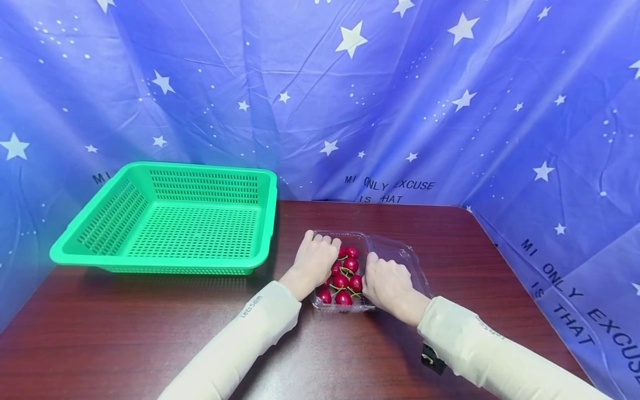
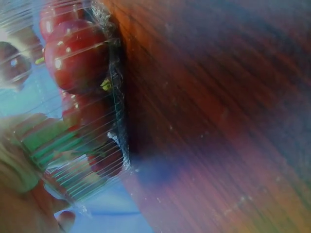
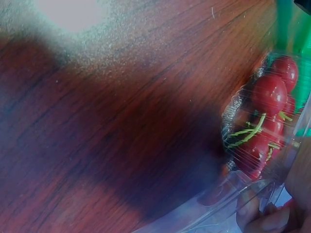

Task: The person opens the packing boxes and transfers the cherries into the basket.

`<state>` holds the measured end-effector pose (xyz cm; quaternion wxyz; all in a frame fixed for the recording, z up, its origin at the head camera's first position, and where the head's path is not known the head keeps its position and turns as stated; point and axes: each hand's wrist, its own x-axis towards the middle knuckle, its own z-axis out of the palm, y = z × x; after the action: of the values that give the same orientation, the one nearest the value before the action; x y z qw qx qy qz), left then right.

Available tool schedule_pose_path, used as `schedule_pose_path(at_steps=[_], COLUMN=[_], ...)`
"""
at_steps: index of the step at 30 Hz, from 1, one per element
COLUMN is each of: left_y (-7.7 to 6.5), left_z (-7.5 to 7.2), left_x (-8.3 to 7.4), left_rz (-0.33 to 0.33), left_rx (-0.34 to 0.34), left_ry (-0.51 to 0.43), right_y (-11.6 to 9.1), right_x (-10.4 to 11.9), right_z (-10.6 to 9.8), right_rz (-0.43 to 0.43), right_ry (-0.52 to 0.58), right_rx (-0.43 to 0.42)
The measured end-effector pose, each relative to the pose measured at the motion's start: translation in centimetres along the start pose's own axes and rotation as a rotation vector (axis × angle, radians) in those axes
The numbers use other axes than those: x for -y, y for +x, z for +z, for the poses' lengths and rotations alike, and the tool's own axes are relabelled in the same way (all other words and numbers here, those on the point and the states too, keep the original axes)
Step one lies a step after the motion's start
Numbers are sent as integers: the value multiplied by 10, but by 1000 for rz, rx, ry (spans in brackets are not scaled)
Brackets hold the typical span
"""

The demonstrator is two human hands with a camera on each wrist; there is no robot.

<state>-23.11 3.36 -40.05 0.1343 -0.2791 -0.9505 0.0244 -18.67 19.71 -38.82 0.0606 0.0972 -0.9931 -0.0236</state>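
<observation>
1. A clear plastic box (image 1: 395,253) of red cherries (image 1: 345,280) is set on the dark wooden table (image 1: 150,333), right of the middle and near the front edge.
2. The box's left side is gripped by the left hand (image 1: 314,258), whose fingers are curled together over the rim.
3. The right hand (image 1: 386,283) is laid on the right side of the cherry-filled part, its fingers curled down onto the plastic; the lid lies open beyond it, to the right.
4. In the left wrist view the cherries (image 2: 77,58) are seen through ribbed plastic, pressed against the wall.
5. In the right wrist view green stems are seen among the cherries (image 3: 267,97), with fingertips (image 3: 265,221) at the box's lower edge.
6. A green slotted basket (image 1: 170,219) is placed at the table's back left, well apart from the box.
7. A blue cloth (image 1: 400,100) printed with stars is hung behind and beside the table.
</observation>
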Motion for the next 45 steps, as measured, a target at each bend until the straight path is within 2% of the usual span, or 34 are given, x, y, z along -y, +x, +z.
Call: schedule_pose_path(at_steps=[9, 15, 28, 35, 38, 45], left_y=[-3, -3, -1, -2, -3, -3], left_z=[0, 1, 1, 0, 0, 2], left_x=[0, -2, -7, -7, -6, -3], left_rz=[-11, 3, -17, -7, 6, 52], left_rx=[-19, -29, 56, 86, 77, -8], left_ry=[-1, 57, 62, 47, 33, 64], right_y=[0, 0, 1, -1, -1, 1], right_x=[0, 1, 1, 0, 1, 2], right_z=[0, 0, 0, 1, 1, 1], right_rz=[-4, 6, 28, 24, 28, 26], right_ry=[-4, 4, 28, 29, 29, 17], right_rx=[0, 8, 15, 12, 21, 33])
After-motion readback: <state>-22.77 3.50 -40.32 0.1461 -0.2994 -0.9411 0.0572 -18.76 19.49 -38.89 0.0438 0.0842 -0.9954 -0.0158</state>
